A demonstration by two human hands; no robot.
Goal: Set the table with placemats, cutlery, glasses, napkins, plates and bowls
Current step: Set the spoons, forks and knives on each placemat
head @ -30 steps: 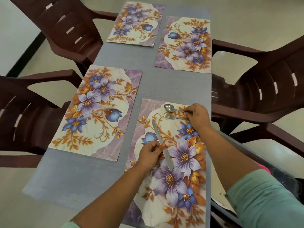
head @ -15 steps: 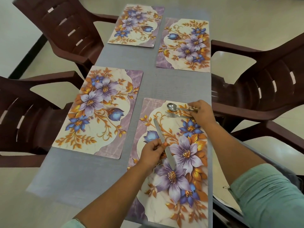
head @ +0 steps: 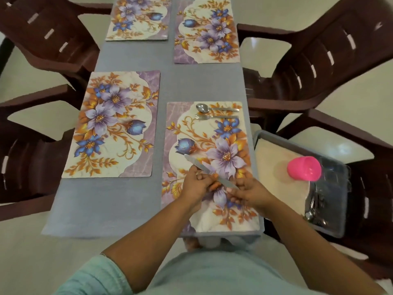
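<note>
Several floral placemats lie on the grey table (head: 131,199). On the near right placemat (head: 187,128), a spoon (head: 214,108) and a fork (head: 214,117) lie side by side at its far end. A table knife (head: 196,163) is held slanting over the near half of that mat. My left hand (head: 196,186) pinches its middle and my right hand (head: 249,193) pinches its handle end. The blade points away to the left.
Dark brown plastic chairs (head: 319,67) stand on both sides of the table. On the near right chair rests a tray (head: 274,167) with a pink cup (head: 305,168) lying on it and a dark holder of spare cutlery (head: 319,205). The other placemats, such as the near left one (head: 112,124), carry nothing.
My right hand has left the spoon and fork and come back to the knife's handle end. The knife has shifted toward me with my left hand. The view has tilted down.
</note>
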